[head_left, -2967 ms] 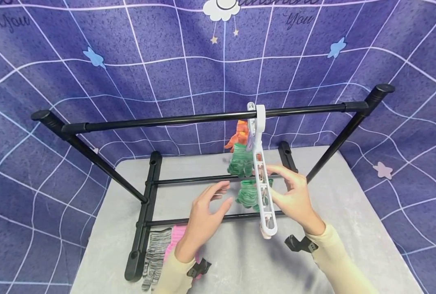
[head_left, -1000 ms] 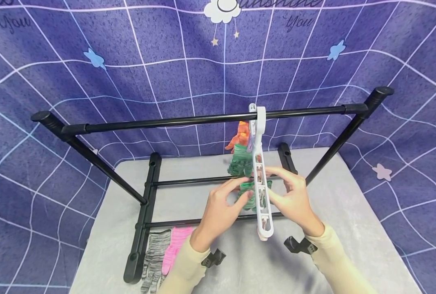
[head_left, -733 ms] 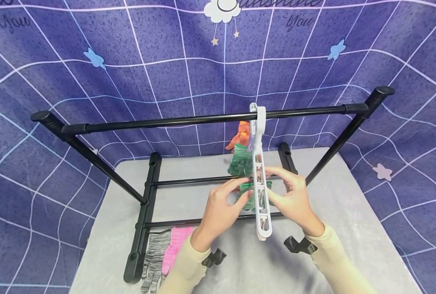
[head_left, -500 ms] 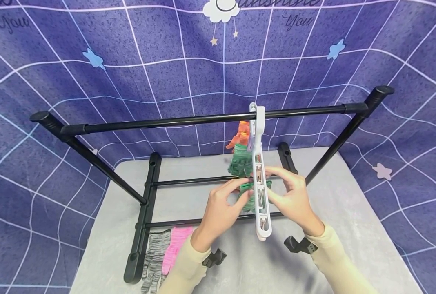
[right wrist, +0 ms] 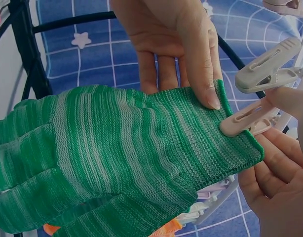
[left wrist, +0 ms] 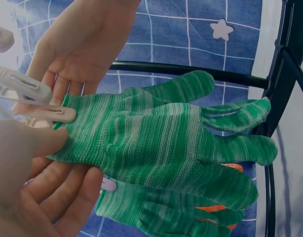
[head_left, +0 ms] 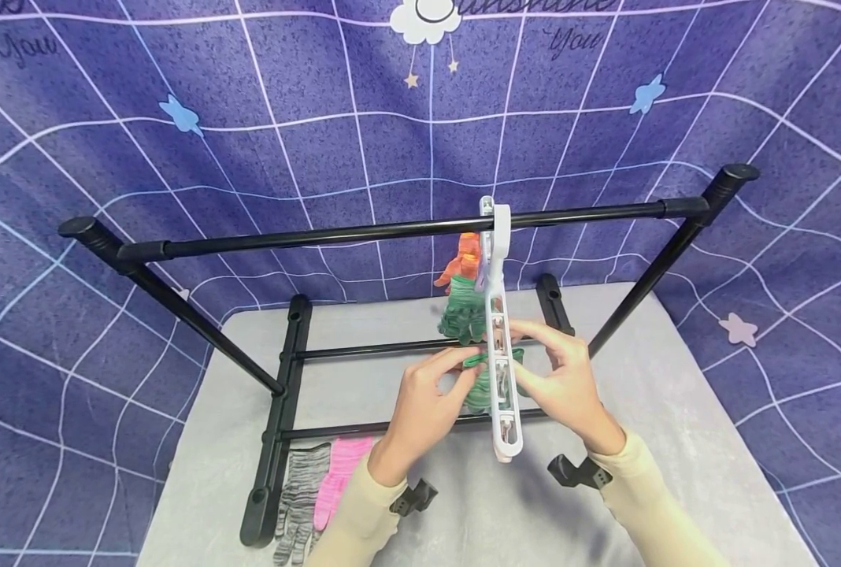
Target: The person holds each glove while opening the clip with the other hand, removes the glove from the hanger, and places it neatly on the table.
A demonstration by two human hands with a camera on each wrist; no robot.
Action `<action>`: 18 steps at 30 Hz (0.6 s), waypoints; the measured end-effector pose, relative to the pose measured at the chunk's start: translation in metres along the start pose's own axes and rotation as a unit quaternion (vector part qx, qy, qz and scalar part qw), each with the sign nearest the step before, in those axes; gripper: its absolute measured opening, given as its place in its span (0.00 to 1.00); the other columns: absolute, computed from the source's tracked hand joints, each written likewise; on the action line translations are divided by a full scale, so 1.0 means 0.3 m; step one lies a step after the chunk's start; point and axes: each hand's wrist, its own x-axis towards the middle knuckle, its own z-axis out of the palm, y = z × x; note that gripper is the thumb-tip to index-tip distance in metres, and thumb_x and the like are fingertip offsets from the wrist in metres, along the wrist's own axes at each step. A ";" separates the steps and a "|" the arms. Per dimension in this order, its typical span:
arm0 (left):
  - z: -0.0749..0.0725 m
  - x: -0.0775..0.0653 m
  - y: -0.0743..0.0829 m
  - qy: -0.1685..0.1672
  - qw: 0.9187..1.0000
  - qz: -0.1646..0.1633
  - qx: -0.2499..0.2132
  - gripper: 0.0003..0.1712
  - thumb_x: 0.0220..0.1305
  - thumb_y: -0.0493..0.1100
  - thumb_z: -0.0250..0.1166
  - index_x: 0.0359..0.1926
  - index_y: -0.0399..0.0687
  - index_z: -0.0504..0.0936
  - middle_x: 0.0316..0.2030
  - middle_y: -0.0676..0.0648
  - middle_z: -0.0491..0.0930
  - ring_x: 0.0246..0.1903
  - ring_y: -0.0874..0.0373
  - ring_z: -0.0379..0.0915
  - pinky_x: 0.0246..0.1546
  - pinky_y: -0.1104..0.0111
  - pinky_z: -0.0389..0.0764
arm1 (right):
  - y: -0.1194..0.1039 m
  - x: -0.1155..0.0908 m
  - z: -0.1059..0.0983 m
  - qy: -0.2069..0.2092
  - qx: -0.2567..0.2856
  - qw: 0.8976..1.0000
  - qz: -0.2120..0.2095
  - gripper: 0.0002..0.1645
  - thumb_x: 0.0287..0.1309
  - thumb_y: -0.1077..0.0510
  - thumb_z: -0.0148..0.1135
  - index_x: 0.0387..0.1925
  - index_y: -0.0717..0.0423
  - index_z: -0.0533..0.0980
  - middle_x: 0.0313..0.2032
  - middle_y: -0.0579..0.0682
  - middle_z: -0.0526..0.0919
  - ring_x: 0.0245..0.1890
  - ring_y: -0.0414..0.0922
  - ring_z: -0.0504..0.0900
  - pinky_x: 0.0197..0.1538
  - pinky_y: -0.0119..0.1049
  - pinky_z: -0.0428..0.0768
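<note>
A white clip hanger (head_left: 494,279) hooks over the black bar and points toward me. My left hand (head_left: 431,398) pinches the cuff of a green striped glove (left wrist: 151,143), thumb on top and fingers beneath. At the tail of a pale clothespin (right wrist: 245,116), my right hand (head_left: 565,378) has its thumb and curled fingers; the hanger partly covers them in the head view. That clothespin's nose overlaps the cuff edge. Farther back along the hanger hang a second green glove (head_left: 463,307) and an orange glove (head_left: 465,256).
The black rack (head_left: 321,235) spans the grey table (head_left: 647,472). A grey striped glove (head_left: 303,480) and a pink glove (head_left: 342,472) lie at lower left, partly under the left sleeve. Another clothespin (right wrist: 267,69) is beside the working one. A purple gridded curtain (head_left: 250,142) stands behind.
My left hand has come right from beside the hanger to pinch the green glove's cuff. Lately the cuff shifts slightly in its fingers. The hanger's near end has swung a little left.
</note>
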 end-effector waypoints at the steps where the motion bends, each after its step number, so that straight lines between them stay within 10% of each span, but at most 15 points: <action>1: -0.001 -0.001 0.000 0.000 1.000 -0.002 0.001 0.14 0.71 0.36 0.71 0.55 0.45 0.91 0.48 0.50 0.91 0.42 0.61 0.87 0.45 0.59 0.89 | 0.000 0.001 0.001 0.000 -0.001 1.000 0.000 0.29 0.45 0.84 0.71 0.53 0.72 0.84 0.43 0.51 0.91 0.44 0.39 0.86 0.56 0.35 0.85; 18: -0.004 -0.005 -0.003 -0.001 1.000 -0.003 0.000 0.14 0.72 0.37 0.71 0.56 0.45 0.90 0.50 0.50 0.90 0.43 0.62 0.87 0.46 0.57 0.90 | 0.005 0.000 0.005 0.001 -0.005 1.000 -0.003 0.26 0.45 0.83 0.72 0.51 0.73 0.84 0.41 0.55 0.90 0.44 0.39 0.86 0.55 0.34 0.85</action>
